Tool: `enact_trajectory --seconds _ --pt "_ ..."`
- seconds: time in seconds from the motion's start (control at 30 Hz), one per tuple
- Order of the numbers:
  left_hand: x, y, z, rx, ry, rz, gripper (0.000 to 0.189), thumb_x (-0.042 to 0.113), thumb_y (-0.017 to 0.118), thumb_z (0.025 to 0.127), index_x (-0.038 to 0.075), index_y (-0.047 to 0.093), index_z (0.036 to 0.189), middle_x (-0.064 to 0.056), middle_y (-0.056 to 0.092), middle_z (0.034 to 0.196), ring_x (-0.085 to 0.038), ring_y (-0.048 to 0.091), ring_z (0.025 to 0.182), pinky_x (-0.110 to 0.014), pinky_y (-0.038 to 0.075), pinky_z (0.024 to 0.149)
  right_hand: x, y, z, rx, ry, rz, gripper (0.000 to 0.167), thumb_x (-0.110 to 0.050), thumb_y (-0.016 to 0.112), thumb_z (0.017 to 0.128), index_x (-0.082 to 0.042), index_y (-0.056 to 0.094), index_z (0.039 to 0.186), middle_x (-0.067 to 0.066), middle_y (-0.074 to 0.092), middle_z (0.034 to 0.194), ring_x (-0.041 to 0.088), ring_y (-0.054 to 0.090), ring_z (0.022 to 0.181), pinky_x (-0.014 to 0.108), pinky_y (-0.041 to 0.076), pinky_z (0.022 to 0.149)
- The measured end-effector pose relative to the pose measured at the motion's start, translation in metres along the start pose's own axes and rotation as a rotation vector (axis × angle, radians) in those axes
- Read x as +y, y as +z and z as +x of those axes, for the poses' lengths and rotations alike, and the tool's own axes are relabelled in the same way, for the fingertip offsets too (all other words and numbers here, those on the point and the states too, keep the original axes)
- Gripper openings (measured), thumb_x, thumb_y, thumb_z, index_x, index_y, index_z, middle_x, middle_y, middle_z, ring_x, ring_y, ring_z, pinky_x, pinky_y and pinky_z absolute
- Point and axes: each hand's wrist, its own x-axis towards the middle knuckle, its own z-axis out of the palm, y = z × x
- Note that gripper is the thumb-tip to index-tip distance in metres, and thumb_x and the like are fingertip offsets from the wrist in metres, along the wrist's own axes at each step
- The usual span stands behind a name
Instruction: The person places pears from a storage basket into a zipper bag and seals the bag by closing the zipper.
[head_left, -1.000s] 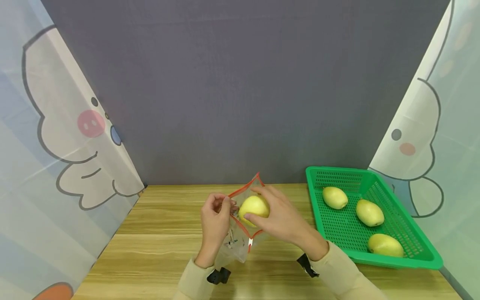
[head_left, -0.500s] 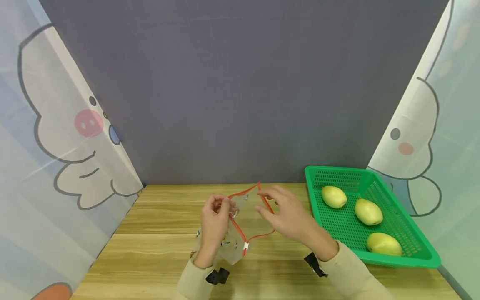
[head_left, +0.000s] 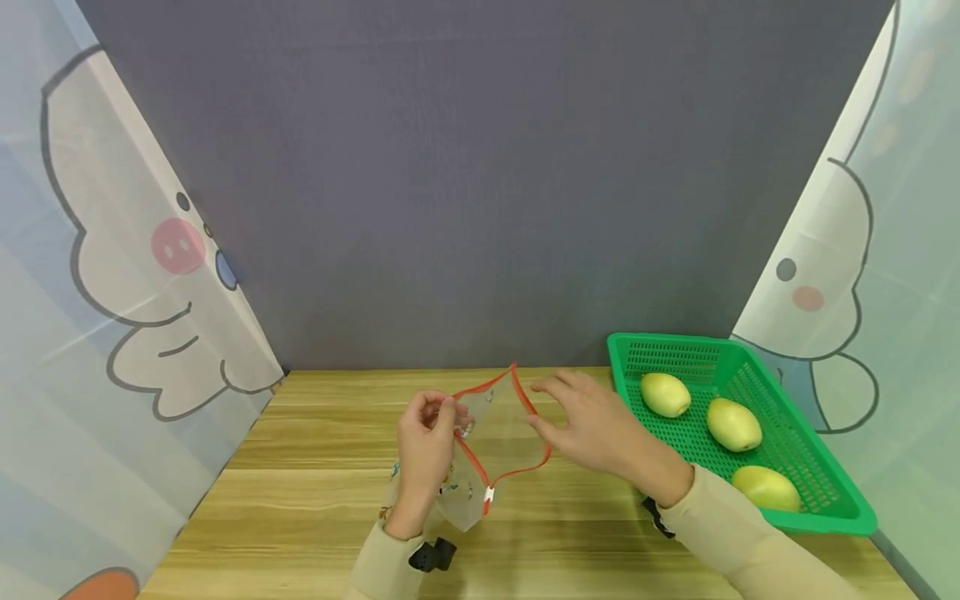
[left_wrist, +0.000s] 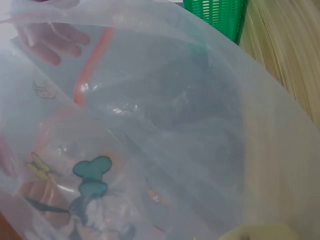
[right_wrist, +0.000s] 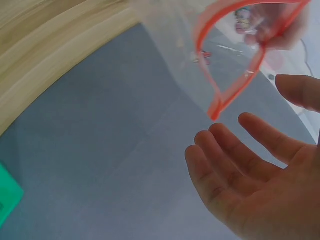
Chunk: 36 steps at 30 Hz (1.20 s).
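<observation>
A clear zip bag point(head_left: 480, 467) with a red-edged mouth is being held up over the table point(head_left: 300, 500), its rim pinched in the grip of the left hand point(head_left: 426, 450). A pale fruit is being glimpsed at the bag's bottom in the left wrist view. Just right of the bag, the right hand point(head_left: 600, 429) is being kept wide and empty. Further right of the bag, three pears point(head_left: 733, 423) are lying in a green basket point(head_left: 825, 500). Filling seems underway; another pear would likely need fetching.

In front of me is a wooden table point(head_left: 315, 492); a green basket point(head_left: 825, 510) sits on its right side, reaching to the far edge.
</observation>
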Motion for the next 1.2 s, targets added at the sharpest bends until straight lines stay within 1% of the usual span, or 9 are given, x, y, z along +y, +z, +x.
enact_trajectory --seconds 0.23,0.33,0.43,0.63,0.8,0.93,1.1,1.2 --pt "0.000 -0.001 0.001 -0.003 0.007 0.000 0.009 0.003 0.058 0.102 -0.003 0.062 0.098 -0.017 0.073 0.083 -0.024 0.074 0.069 -0.027 0.059 0.059 0.015 -0.001 0.002 -0.016 -0.040 -0.105 0.038 -0.032 0.073 0.093 -0.004 0.069 0.119 0.009 0.066 0.113 0.029 0.064 0.101 0.046 0.057 0.081" --pt "0.000 0.000 0.002 -0.001 0.009 -0.008 0.009 0.003 0.058 0.102 -0.004 0.062 0.097 -0.017 0.073 0.083 -0.024 0.074 0.069 -0.028 0.060 0.061 0.023 -0.002 0.003 -0.031 -0.035 -0.141 0.038 -0.029 0.075 0.091 -0.002 0.069 0.118 0.010 0.065 0.111 0.030 0.063 0.098 0.046 0.056 0.081" --pt "0.000 0.000 0.002 0.004 0.008 -0.012 0.010 0.005 0.058 0.103 -0.004 0.062 0.098 -0.018 0.073 0.084 -0.023 0.074 0.070 -0.028 0.060 0.063 0.031 -0.001 0.005 -0.037 -0.030 -0.184 0.040 -0.029 0.075 0.091 -0.001 0.069 0.119 0.011 0.066 0.112 0.031 0.062 0.099 0.046 0.055 0.082" --pt "0.000 -0.003 0.002 0.007 0.009 -0.002 0.010 0.004 0.057 0.103 -0.004 0.062 0.099 -0.017 0.072 0.084 -0.023 0.074 0.070 -0.027 0.060 0.061 0.046 0.005 0.006 -0.061 -0.028 -0.266 0.043 -0.033 0.073 0.093 0.000 0.068 0.121 0.013 0.065 0.110 0.031 0.062 0.094 0.044 0.056 0.075" --pt "0.001 -0.005 0.001 0.011 0.016 0.011 0.010 0.004 0.058 0.102 -0.004 0.062 0.098 -0.017 0.072 0.084 -0.021 0.073 0.070 -0.027 0.059 0.062 0.059 0.008 0.007 -0.130 0.026 -0.303 0.046 -0.036 0.069 0.096 -0.001 0.065 0.125 0.014 0.063 0.113 0.032 0.060 0.096 0.046 0.055 0.074" --pt "0.001 -0.006 0.000 0.009 0.025 0.009 0.010 0.005 0.058 0.103 -0.004 0.062 0.098 -0.017 0.073 0.084 -0.021 0.073 0.069 -0.026 0.059 0.061 0.072 0.009 0.008 -0.167 0.078 -0.299 0.048 -0.036 0.067 0.097 0.001 0.064 0.126 0.017 0.063 0.116 0.035 0.060 0.100 0.052 0.055 0.079" --pt "-0.001 -0.007 0.001 0.018 0.041 0.016 0.011 0.005 0.058 0.103 -0.004 0.062 0.098 -0.017 0.073 0.084 -0.022 0.073 0.069 -0.024 0.057 0.059 0.089 0.012 0.011 -0.166 0.119 -0.285 0.049 -0.036 0.066 0.098 0.003 0.063 0.128 0.020 0.062 0.119 0.039 0.061 0.105 0.056 0.055 0.083" --pt "-0.001 -0.007 0.000 0.023 0.033 0.019 0.010 0.005 0.058 0.103 -0.003 0.062 0.097 -0.016 0.073 0.084 -0.021 0.073 0.069 -0.024 0.057 0.059 0.099 0.013 0.011 -0.155 0.133 -0.282 0.048 -0.034 0.067 0.098 0.004 0.063 0.127 0.022 0.063 0.117 0.040 0.061 0.103 0.057 0.055 0.082"
